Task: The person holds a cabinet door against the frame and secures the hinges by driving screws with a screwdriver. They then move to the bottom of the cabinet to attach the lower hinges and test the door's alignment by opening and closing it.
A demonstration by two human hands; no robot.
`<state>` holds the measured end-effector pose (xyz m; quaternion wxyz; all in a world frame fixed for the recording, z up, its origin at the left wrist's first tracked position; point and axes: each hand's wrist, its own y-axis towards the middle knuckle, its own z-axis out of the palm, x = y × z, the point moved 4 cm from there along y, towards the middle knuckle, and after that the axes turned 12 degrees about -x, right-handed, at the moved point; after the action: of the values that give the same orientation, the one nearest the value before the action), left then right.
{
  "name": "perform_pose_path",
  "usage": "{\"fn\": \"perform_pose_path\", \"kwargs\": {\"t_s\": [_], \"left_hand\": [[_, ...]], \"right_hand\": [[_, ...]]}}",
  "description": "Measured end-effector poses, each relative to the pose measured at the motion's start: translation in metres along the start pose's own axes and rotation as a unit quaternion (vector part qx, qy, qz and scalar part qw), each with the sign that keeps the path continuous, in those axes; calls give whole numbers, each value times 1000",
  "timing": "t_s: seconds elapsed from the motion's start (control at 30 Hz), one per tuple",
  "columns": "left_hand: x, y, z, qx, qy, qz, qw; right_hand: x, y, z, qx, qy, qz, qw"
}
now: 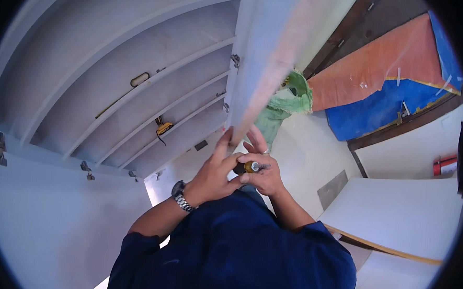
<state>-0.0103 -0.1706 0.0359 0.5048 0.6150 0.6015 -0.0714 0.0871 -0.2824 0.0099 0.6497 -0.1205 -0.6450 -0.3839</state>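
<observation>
In the head view, a screwdriver-like tool (251,167) with a yellow and black handle lies between my two hands, close to my chest. My right hand (267,179), with a ring on one finger, is curled round it. The fingers and thumb of my left hand (215,176) close on its black part, while the left index finger reaches up along the lower edge of a tall white door panel (267,57). Fingertips of my right hand are at the panel's other side. The tool's tip is hidden. A metal-band watch (181,195) is on my left wrist.
At left stands a white cabinet with several shelves (86,121) and hinges (87,170). On the shelves are a yellow power tool (163,126) and a long-handled tool (139,80). Green cloth (288,103) lies behind the panel; orange-and-blue sheeting (371,73) is at right.
</observation>
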Motion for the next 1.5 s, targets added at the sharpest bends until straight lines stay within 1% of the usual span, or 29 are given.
{"fn": "perform_pose_path", "kwargs": {"t_s": [0.07,0.1,0.13,0.17,0.2,0.27,0.3,0.33,0.4,0.5,0.6,0.7,0.8,0.87,0.9,1.0,1.03,1.13,1.17,1.27,1.37,1.47,1.5], "left_hand": [[0,0,9,3,-8,10,1000],[-1,2,11,7,-25,10,1000],[-3,3,13,13,-42,9,999],[-7,5,15,-6,-50,2,999],[-8,6,16,7,-72,-12,997],[-9,10,19,37,-115,-37,992],[-8,12,23,20,-124,-18,992],[-6,14,28,39,-139,-19,989],[-2,19,38,78,-172,-23,982],[3,28,50,96,-219,-14,971],[22,24,65,126,-227,-25,965],[44,15,66,149,-243,-129,950],[96,-22,73,111,-234,-233,937],[114,-35,65,54,-305,-353,883],[122,-42,63,23,-339,-411,846],[152,-52,56,-38,-315,-427,846],[155,-50,55,-78,-307,-445,837],[185,-48,59,-95,-265,-450,847],[192,-45,61,-96,-278,-449,844],[211,-30,64,-74,-267,-460,844],[227,-8,64,-43,-272,-452,848],[247,8,59,12,-254,-469,846],[257,11,57,29,-216,-436,873]], "right_hand": [[-4,-8,-1,-17,16,39,999],[-4,-8,-3,-12,18,-14,1000],[-8,-11,-9,-31,34,-11,999],[-11,-15,-16,-50,49,-10,997],[-12,-16,-23,-70,64,-9,995],[11,-9,-27,-110,102,-37,988],[12,-6,-34,-137,67,-45,987],[10,-6,-46,-129,63,-48,988],[19,1,-60,-152,8,-92,984],[46,18,-58,-209,-55,-143,966],[45,23,-75,-260,-153,-127,945],[44,30,-92,-285,-163,-82,941],[50,35,-91,-255,-210,-163,930],[48,35,-100,-277,-207,-167,923],[48,35,-105,-288,-205,-167,920],[49,38,-124,-333,-173,-153,914],[51,41,-129,-345,-164,-162,910],[40,40,-160,-383,-97,-143,908],[43,42,-163,-392,-86,-125,907],[45,50,-173,-408,-95,-158,894],[37,50,-181,-441,-79,-154,881],[25,47,-189,-494,-102,-141,852],[23,46,-188,-525,-127,-148,828]]}}
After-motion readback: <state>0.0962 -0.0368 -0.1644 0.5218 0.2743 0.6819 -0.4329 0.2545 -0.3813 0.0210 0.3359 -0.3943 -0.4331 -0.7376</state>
